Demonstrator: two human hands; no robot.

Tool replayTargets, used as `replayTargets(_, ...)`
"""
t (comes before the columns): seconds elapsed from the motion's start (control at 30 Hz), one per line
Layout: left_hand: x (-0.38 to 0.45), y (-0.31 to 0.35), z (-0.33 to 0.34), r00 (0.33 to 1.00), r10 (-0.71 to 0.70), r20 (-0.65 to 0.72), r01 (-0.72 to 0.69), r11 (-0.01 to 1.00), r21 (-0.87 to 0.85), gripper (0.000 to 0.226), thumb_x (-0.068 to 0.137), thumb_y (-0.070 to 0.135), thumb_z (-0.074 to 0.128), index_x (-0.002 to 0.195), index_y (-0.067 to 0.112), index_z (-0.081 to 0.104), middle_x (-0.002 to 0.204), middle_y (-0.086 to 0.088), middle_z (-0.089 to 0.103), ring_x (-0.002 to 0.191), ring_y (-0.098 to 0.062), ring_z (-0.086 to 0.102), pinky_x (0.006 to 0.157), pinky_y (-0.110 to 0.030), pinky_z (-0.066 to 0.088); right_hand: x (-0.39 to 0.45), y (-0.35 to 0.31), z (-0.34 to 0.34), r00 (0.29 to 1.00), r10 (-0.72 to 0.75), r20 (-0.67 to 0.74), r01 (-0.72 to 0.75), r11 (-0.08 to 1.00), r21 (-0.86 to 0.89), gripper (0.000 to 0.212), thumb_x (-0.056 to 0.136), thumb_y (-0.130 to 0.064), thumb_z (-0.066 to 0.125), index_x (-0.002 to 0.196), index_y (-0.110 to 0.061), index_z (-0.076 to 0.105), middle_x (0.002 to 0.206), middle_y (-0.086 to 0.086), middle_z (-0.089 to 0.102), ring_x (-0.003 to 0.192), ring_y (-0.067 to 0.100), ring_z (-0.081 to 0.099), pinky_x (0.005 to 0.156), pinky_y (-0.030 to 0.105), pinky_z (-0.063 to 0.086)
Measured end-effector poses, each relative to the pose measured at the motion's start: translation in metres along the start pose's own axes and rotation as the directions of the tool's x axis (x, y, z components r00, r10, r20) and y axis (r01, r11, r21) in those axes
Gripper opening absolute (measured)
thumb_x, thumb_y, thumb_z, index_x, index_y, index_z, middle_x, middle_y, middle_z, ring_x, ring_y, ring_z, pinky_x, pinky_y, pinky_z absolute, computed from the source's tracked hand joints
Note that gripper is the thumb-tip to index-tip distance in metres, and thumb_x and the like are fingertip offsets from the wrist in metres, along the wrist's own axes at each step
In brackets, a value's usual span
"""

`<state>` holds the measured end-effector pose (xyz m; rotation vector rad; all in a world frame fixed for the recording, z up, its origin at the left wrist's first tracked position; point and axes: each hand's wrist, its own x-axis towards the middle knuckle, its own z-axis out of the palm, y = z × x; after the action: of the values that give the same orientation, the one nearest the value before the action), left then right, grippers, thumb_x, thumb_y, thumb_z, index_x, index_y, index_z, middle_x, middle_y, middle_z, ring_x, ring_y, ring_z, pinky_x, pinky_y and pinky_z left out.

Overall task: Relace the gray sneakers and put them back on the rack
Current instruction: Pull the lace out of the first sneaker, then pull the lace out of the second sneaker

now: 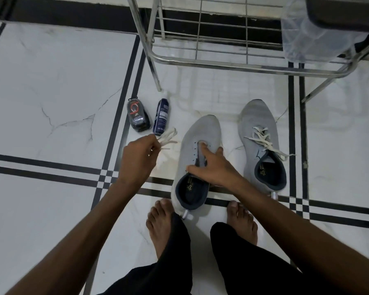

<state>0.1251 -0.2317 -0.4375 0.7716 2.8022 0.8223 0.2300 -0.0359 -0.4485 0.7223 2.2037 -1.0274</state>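
Down on the tiled floor (51, 81), the unlaced gray sneaker (195, 150) lies lengthwise, toe pointing far toward the metal rack (211, 62). The right hand (213, 167) rests on its tongue, fingers spread. The left hand (136, 160) pinches a bunched white lace (168, 137). Right of it, the laced sneaker (258, 128) points the same way.
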Motion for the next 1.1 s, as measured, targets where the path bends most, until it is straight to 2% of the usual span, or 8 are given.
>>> replayTargets(0.07,0.007,0.016,-0.014,1.0,0.003,-0.027,-0.004,0.999,-0.05,0.01,0.084,0.01,0.072,0.083,0.018,0.065,0.08,0.01,0.068,0.071,-0.011,0.062,0.063,-0.018,0.047,0.006,-0.014,0.002,0.999,-0.03,0.015,0.03,1.0,-0.009,0.094,0.082,-0.058,0.065,0.154,-0.037,0.007,0.154,0.015,0.01,0.12,0.037,0.051,0.095,0.034,0.05)
replayTargets(0.2,0.024,0.04,-0.032,0.998,0.044,-0.05,-0.051,0.988,-0.146,0.009,0.085,0.01,0.072,0.086,0.016,0.065,0.082,0.007,0.069,0.074,-0.01,0.064,0.069,-0.03,0.056,0.021,-0.032,0.006,0.998,-0.06,0.031,0.061,0.997,-0.044,0.097,0.079,-0.059,0.066,0.154,-0.039,0.007,0.157,0.015,0.005,0.119,0.037,0.052,0.081,0.033,0.055)
replayTargets(0.27,0.032,0.052,-0.039,0.997,0.052,-0.059,-0.061,0.983,-0.173,0.011,0.084,0.008,0.072,0.085,0.016,0.065,0.078,0.008,0.066,0.07,-0.007,0.06,0.068,-0.021,0.051,0.028,-0.037,0.008,0.997,-0.067,0.037,0.069,0.996,-0.051,0.1,0.078,-0.06,0.066,0.155,-0.039,0.005,0.159,0.015,0.0,0.12,0.036,0.052,0.074,0.031,0.055)
replayTargets(0.4,0.047,0.072,-0.049,0.996,0.068,-0.05,-0.078,0.965,-0.25,0.011,0.083,0.008,0.073,0.082,0.015,0.064,0.075,0.008,0.064,0.072,-0.012,0.062,0.069,-0.028,0.053,0.03,-0.045,0.005,0.997,-0.066,0.03,0.066,0.998,0.007,0.105,0.079,-0.066,0.065,0.156,-0.039,-0.002,0.161,0.014,-0.004,0.126,0.038,0.051,0.088,0.041,0.058)
replayTargets(0.57,0.062,0.102,-0.049,0.993,0.032,0.111,0.027,0.872,-0.489,0.015,0.079,0.007,0.079,0.077,0.015,0.067,0.078,0.002,0.07,0.073,-0.016,0.068,0.073,-0.038,0.059,-0.011,-0.033,-0.026,0.887,-0.243,-0.393,0.397,0.836,0.379,0.118,0.078,-0.045,0.078,0.152,-0.046,-0.015,0.164,-0.011,0.006,0.149,0.015,0.022,0.113,0.046,0.038)
replayTargets(0.73,0.08,0.155,-0.029,0.912,0.156,0.379,0.202,0.635,-0.746,0.014,0.079,-0.003,0.078,0.086,-0.002,0.066,0.08,-0.01,0.072,0.074,-0.021,0.07,0.072,-0.03,0.059,-0.057,-0.014,-0.075,0.751,-0.306,-0.585,0.61,0.661,0.438,0.121,0.077,-0.02,0.085,0.153,-0.048,-0.005,0.153,-0.02,0.029,0.133,0.003,0.046,0.096,0.038,0.055)
replayTargets(0.93,0.085,0.207,0.025,0.846,0.257,0.466,0.234,0.607,-0.759,0.009,0.083,0.008,0.077,0.088,0.005,0.07,0.086,-0.002,0.074,0.078,-0.014,0.07,0.069,-0.029,0.056,-0.078,0.028,-0.101,0.767,-0.02,-0.641,0.507,0.63,0.588,0.047,0.09,-0.006,0.07,0.133,-0.02,0.057,0.108,0.002,0.071,0.089,0.022,0.073,0.069,0.035,0.062)
replayTargets(1.1,0.082,0.218,0.056,0.88,0.376,0.291,-0.227,0.87,-0.437,0.028,0.089,0.048,0.065,0.113,0.034,0.066,0.102,0.014,0.067,0.081,0.001,0.066,0.077,-0.027,0.056,-0.088,0.09,-0.124,0.719,0.204,-0.665,0.372,0.695,0.616,0.007,0.091,-0.009,0.069,0.098,-0.009,0.071,0.079,0.015,0.072,0.063,0.024,0.071,0.065,0.042,0.061)
